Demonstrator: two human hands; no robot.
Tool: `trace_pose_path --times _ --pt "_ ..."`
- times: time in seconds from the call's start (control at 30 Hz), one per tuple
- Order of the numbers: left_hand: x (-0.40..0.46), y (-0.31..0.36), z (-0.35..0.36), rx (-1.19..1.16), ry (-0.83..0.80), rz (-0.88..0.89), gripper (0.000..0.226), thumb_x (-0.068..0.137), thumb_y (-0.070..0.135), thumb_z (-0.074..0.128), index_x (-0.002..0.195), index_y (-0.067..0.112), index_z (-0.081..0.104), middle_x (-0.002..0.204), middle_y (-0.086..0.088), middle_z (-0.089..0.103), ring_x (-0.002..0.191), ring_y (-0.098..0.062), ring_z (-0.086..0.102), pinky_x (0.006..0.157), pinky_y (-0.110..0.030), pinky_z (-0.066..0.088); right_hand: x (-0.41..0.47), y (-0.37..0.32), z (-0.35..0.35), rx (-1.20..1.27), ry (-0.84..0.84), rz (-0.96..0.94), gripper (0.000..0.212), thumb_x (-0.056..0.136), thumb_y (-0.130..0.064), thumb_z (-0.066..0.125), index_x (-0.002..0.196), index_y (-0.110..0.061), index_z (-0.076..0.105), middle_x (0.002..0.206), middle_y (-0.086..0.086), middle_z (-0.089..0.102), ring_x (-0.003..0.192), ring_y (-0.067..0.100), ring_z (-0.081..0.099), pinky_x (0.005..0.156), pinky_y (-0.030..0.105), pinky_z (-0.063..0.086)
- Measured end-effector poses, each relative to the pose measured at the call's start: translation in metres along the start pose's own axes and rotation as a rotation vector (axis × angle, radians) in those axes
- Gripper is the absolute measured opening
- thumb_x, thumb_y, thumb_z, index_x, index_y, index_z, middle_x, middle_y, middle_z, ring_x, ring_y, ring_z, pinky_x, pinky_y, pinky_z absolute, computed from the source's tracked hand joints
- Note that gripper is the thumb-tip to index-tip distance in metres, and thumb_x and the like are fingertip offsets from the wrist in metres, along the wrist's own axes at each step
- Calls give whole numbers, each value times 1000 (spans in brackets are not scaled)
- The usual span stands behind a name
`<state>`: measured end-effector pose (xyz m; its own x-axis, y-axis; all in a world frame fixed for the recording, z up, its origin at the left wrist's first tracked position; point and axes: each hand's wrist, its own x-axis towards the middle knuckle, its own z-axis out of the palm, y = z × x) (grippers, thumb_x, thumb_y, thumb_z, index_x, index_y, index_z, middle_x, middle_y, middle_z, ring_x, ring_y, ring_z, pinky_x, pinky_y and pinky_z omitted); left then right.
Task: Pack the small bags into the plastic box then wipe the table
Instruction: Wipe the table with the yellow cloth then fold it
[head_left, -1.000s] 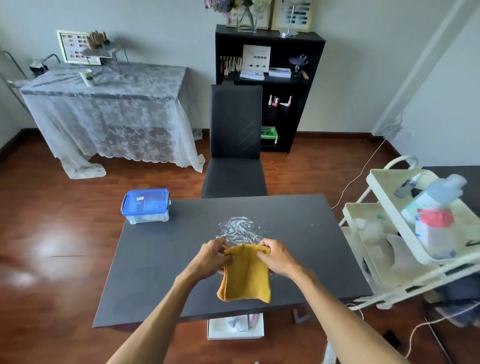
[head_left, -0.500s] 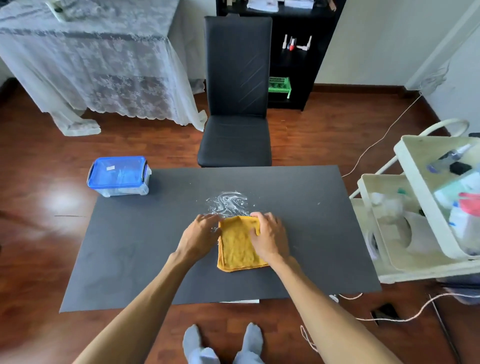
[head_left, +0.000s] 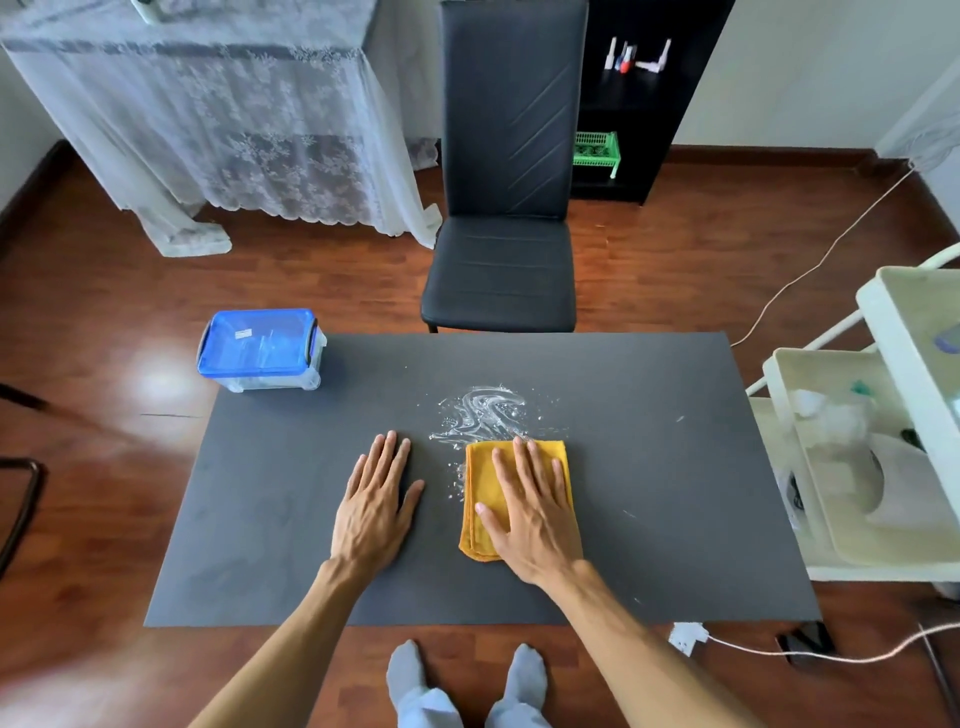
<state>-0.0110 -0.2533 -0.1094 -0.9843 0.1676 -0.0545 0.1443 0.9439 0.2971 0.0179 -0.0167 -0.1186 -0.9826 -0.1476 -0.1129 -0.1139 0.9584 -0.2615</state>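
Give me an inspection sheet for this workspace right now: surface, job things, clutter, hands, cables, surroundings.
Surface: dark table, wet foamy smear near centre, still unwiped.
Job's things: plastic box, blue lid on, at far left corner; folded yellow cloth at the smear's near edge; no small bags seen loose.
Clutter: nothing seen on the table.
Hands: left hand flat on bare table; right hand flat, pressing the cloth.
Cables: white cable with a plug on the floor, right.
Surroundings: black chair opposite, white cart at right, lace-covered table, black shelf.

Left hand (head_left: 375, 506) and right hand (head_left: 530, 506) lie flat, fingers extended.
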Motion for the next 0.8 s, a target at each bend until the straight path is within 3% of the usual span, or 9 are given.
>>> trace_pose_path --times 0.3,0.43,0.63,0.73,0.8 --pt "23 -22 7 77 37 -143 67 98 56 21 154 21 15 163 -1 10 151 -16 -1 123 -42 7 34 54 -13 -79 43 80 75 97 -65 27 158 -21 19 166 6 8 154 25 4 121 55 12" --pt "24 -22 10 53 55 -138 63 99 47 22 154 18 17 163 -2 12 151 -15 0 123 -42 6 86 27 -22 -81 24 145 81 94 -67 27 159 -20 14 166 9 3 154 29 1 122 56 0" --pt "26 -32 9 -21 53 -74 62 94 31 18 153 11 16 162 -2 12 150 -12 -2 123 -42 4 70 -51 16 -52 -5 -222 79 89 -69 39 157 -36 16 167 7 5 154 27 -3 120 59 8" --pt "26 -29 6 -5 43 -77 63 94 30 17 153 10 16 162 -3 12 150 -13 -2 123 -41 3 36 -10 10 -95 -22 -294 74 90 -70 38 155 -43 16 167 0 8 154 22 1 122 56 7" --pt "25 -28 4 15 35 -78 63 94 29 18 153 10 15 163 -4 11 150 -14 -3 123 -42 4 21 38 -6 -137 -16 -230 71 91 -72 35 155 -45 17 167 -2 10 154 22 4 121 56 9"
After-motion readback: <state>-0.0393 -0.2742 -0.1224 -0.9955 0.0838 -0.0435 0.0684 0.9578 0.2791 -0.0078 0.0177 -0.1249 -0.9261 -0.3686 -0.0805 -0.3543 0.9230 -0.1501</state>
